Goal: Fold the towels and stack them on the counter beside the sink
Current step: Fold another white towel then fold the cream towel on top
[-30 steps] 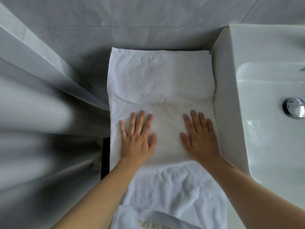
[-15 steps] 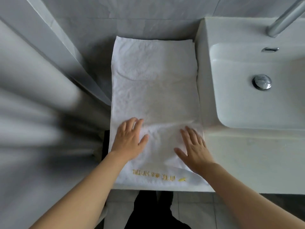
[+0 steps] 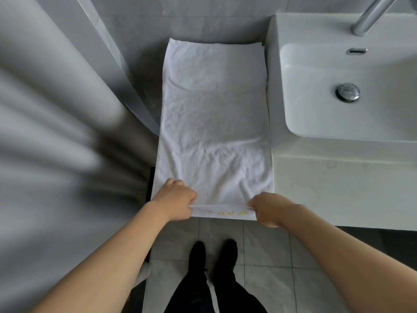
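Note:
A white towel (image 3: 214, 123) lies lengthwise on the counter (image 3: 338, 188) to the left of the sink (image 3: 352, 91). Its far end shows a folded layer beneath. Yellow embroidered lettering runs along the near hem. My left hand (image 3: 174, 201) pinches the near left corner of the towel at the counter's front edge. At the near right corner, my right hand (image 3: 267, 208) grips the hem. The hem is pulled taut between both hands and lifted slightly.
A chrome faucet (image 3: 370, 16) rises at the top right above the basin's drain (image 3: 347, 92). A grey curtain (image 3: 52, 123) hangs close on the left. Grey tiled wall stands behind the towel. My black shoes (image 3: 212, 254) are on the tiled floor below.
Both hands slid back from lying flat on the towel to its near edge and closed on the two near corners. The view pulled back, showing the floor.

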`<state>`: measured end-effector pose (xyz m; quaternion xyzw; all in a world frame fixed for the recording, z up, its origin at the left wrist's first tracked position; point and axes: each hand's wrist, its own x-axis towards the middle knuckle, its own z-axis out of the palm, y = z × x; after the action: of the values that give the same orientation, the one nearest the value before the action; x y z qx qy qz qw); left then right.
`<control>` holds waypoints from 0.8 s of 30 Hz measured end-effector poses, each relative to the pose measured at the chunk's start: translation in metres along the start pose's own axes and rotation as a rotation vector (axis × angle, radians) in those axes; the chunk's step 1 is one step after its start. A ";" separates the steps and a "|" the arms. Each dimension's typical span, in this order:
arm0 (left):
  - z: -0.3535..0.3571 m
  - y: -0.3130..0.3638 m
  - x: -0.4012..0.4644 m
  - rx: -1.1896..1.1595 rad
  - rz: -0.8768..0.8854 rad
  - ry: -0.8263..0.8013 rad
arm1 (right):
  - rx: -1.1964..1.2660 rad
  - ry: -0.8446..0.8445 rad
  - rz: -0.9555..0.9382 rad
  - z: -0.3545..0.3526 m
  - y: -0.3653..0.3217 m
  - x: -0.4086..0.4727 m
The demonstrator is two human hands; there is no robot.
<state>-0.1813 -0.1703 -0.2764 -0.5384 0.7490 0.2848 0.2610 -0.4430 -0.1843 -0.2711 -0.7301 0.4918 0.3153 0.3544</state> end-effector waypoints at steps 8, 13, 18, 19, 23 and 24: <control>-0.016 0.014 -0.015 -0.107 -0.013 -0.313 | -0.208 -0.172 0.108 -0.014 -0.020 -0.009; -0.022 0.004 -0.019 -0.102 -0.087 -0.278 | -0.294 -0.235 0.123 -0.035 -0.028 -0.015; -0.030 0.000 -0.014 -0.060 -0.164 -0.122 | -0.381 -0.270 0.106 -0.040 -0.034 -0.013; -0.034 -0.002 -0.013 -0.060 -0.205 -0.014 | -0.359 -0.216 0.107 -0.042 -0.031 -0.009; -0.031 -0.020 -0.002 -0.048 -0.299 0.090 | -0.358 0.142 0.174 -0.054 -0.012 0.007; -0.027 -0.023 0.001 -0.032 -0.311 0.046 | -0.388 0.182 0.184 -0.054 -0.008 0.011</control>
<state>-0.1618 -0.1964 -0.2613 -0.6583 0.6577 0.2404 0.2761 -0.4257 -0.2319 -0.2485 -0.7621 0.5164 0.3678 0.1315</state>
